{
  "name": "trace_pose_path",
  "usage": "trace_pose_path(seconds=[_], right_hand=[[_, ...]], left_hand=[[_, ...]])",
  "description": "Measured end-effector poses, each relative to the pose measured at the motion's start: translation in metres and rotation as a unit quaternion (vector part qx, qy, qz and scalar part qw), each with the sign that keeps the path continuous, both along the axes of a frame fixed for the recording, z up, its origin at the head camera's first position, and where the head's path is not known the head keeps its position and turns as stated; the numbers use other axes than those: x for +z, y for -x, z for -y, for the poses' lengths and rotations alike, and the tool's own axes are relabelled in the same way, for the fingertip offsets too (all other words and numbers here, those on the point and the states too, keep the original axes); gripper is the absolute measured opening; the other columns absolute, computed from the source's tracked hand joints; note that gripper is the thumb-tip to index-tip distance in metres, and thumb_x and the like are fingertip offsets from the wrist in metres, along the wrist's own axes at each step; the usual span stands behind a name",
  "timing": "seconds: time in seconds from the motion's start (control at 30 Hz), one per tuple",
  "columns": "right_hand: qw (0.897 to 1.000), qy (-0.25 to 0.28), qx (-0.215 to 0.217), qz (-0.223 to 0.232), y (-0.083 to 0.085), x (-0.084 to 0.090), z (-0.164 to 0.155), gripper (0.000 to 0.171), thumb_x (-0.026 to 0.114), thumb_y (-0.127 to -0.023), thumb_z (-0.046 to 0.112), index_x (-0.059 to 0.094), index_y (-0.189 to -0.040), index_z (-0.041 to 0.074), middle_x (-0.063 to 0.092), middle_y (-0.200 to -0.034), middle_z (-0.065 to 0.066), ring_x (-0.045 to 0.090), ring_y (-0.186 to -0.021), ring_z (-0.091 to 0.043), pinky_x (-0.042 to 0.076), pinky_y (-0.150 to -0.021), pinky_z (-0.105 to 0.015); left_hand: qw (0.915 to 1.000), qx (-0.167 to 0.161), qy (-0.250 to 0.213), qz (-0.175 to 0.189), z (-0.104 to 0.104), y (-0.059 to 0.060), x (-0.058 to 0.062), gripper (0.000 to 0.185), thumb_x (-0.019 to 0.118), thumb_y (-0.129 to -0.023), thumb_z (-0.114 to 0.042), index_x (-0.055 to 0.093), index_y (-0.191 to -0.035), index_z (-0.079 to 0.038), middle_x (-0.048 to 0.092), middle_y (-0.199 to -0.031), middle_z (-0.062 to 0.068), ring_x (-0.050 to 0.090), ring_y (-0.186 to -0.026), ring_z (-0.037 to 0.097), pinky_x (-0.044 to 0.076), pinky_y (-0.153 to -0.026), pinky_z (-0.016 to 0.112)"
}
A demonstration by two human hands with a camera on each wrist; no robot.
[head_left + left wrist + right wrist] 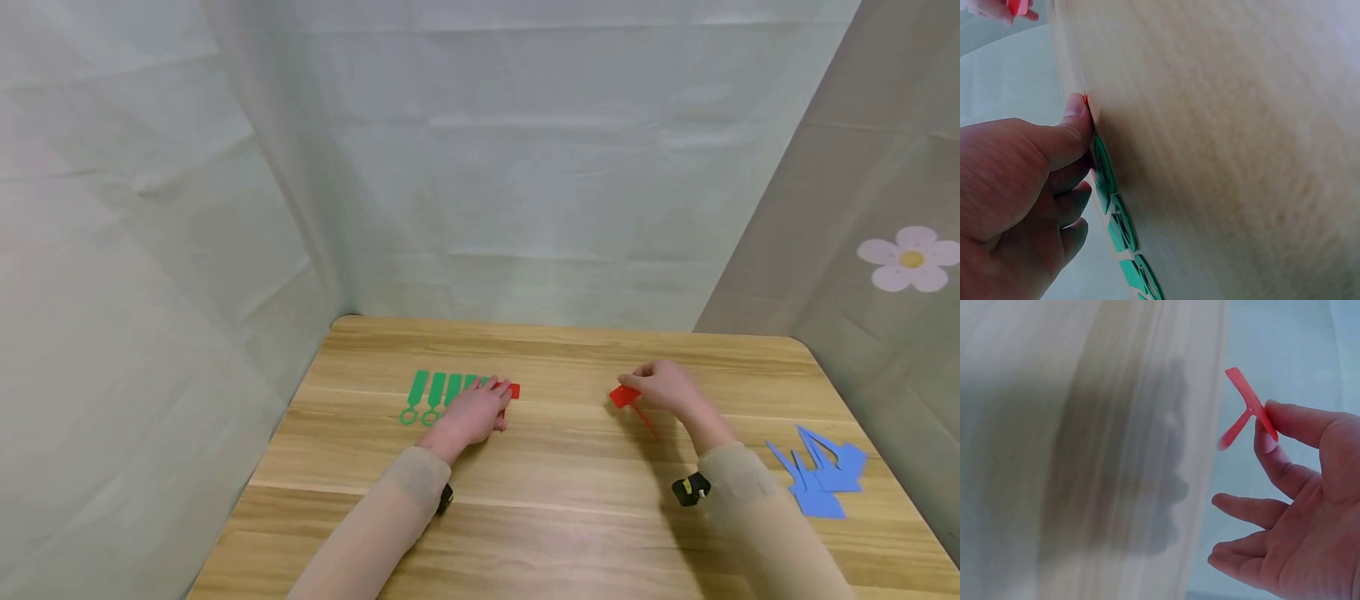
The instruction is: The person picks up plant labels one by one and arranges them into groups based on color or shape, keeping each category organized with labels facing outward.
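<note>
Several green tags point(431, 398) lie side by side in a row on the wooden table point(555, 508). At the row's right end is a red tag point(513, 390), with my left hand point(497, 408) on it. In the left wrist view the left hand point(1085, 147) has curled fingers, and its thumb point(1075, 122) presses the red tag's edge point(1085, 98) against the table beside the green tags point(1116, 219). My right hand point(639, 390) holds a second red tag point(625, 397) just above the table's middle. In the right wrist view that hand point(1267, 436) pinches this tag point(1246, 403) by its flat head.
A loose pile of blue tags point(821, 475) lies near the table's right edge. Pale cloth walls point(525, 167) close in the table at the back and both sides. The right wall carries a flower print point(911, 258).
</note>
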State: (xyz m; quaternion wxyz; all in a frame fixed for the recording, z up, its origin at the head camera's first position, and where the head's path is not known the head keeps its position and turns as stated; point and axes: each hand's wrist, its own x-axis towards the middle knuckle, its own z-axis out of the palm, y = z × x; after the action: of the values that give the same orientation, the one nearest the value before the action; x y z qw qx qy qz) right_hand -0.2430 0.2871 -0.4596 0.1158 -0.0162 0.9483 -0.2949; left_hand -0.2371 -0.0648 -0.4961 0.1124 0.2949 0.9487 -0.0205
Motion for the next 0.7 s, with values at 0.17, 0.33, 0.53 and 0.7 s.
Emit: trace_pose_path(seconds=[0.17,0.33,0.53,0.7], right_hand=[[1.0,-0.022,0.017,-0.007,0.007,0.006,0.026,0.04,0.064,-0.106,0.044,0.077,-0.1,0.006,0.072,-0.095,-0.008,0.061,-0.082,-0.025,0.049,-0.07,-0.038],[1.0,-0.01,0.008,-0.013,0.013,0.004,0.052,0.041,0.067,-0.105,0.044,0.08,-0.097,0.006,0.072,-0.09,-0.007,0.057,-0.076,-0.023,0.045,-0.065,-0.034],[0.999,0.028,0.006,-0.031,0.016,-0.013,0.075,0.038,0.072,-0.103,0.039,0.084,-0.102,0.003,0.068,-0.078,-0.003,0.048,-0.065,-0.018,0.039,-0.06,-0.031],[0.997,0.057,0.017,-0.041,0.019,-0.026,0.088,0.034,0.072,-0.102,0.033,0.084,-0.105,0.001,0.076,-0.101,-0.009,0.057,-0.083,-0.026,0.047,-0.074,-0.037]], left_hand=[[1.0,0.002,0.002,0.001,0.0,0.0,0.001,0.063,0.067,-0.107,-0.033,0.048,-0.162,-0.009,0.041,-0.17,0.005,0.031,-0.16,0.028,0.027,-0.129,0.048],[1.0,0.006,0.001,0.001,-0.001,0.001,0.002,0.063,0.067,-0.107,-0.033,0.049,-0.162,-0.009,0.041,-0.169,0.006,0.031,-0.16,0.028,0.027,-0.129,0.048],[0.9999,0.006,-0.004,0.009,-0.004,0.002,0.001,0.063,0.067,-0.106,-0.034,0.05,-0.161,-0.009,0.04,-0.17,0.006,0.03,-0.16,0.028,0.025,-0.13,0.048],[0.9999,0.003,-0.009,0.009,-0.008,0.002,-0.001,0.062,0.067,-0.107,-0.033,0.05,-0.161,-0.009,0.04,-0.17,0.006,0.03,-0.16,0.029,0.026,-0.13,0.049]])
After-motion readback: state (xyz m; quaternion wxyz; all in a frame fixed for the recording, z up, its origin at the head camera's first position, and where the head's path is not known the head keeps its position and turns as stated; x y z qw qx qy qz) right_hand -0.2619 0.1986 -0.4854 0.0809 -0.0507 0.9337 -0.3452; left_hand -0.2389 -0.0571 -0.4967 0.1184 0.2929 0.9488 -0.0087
